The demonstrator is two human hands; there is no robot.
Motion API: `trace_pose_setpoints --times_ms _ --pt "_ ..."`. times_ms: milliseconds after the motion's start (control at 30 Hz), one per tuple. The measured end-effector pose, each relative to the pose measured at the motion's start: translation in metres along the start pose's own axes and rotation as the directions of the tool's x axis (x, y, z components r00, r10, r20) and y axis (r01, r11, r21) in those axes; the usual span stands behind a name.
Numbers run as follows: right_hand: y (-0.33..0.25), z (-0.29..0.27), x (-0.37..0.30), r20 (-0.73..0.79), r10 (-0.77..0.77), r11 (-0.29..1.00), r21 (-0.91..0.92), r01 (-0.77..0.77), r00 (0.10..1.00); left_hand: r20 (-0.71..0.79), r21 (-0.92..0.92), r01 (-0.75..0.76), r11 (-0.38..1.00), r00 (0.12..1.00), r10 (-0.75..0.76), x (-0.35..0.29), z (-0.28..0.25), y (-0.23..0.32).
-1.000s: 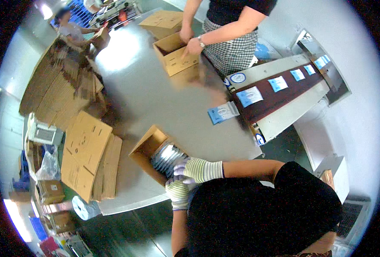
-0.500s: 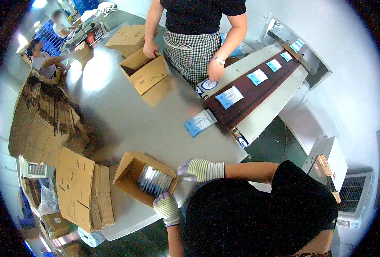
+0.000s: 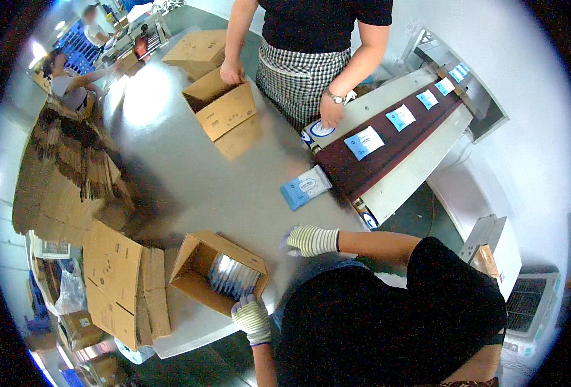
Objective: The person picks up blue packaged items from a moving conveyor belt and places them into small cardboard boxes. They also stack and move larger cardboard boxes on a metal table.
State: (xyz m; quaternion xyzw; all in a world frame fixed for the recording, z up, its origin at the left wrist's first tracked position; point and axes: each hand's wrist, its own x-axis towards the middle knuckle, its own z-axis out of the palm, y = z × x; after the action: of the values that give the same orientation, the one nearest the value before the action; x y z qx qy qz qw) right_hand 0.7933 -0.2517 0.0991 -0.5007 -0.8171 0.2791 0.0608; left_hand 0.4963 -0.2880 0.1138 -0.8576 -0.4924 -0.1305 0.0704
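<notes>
Head view: gloved left hand [image 3: 251,320] grips the near rim of an open cardboard carton [image 3: 198,291] (landmark) on the grey table [image 3: 182,180]. Inside carton: row of shiny packets [image 3: 232,277]. Gloved right hand [image 3: 311,240] right of carton, apart from it; finger closure cannot be told. Left of carton: stacked flattened cartons [image 3: 115,284]. Beyond carton, rightward: blue-and-white pouch [image 3: 306,187] on table, then dark-red conveyor belt [image 3: 385,153] bearing similar pouches. Farther beyond carton: co-worker's hand [image 3: 232,72] on a second carton [image 3: 224,116].
</notes>
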Motion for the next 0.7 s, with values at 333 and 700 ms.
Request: trace_pose_setpoints --times_ms 333,700 --pt "0.104 -0.050 0.017 -0.171 0.186 0.976 -0.079 -0.201 0.968 0.035 0.004 0.006 1.000 0.999 -0.006 0.003 0.002 0.002" --pt "0.196 -0.083 0.068 0.498 0.528 0.847 -0.370 -0.382 0.688 0.065 -0.030 0.021 0.999 0.998 -0.019 0.008 0.001 -0.001"
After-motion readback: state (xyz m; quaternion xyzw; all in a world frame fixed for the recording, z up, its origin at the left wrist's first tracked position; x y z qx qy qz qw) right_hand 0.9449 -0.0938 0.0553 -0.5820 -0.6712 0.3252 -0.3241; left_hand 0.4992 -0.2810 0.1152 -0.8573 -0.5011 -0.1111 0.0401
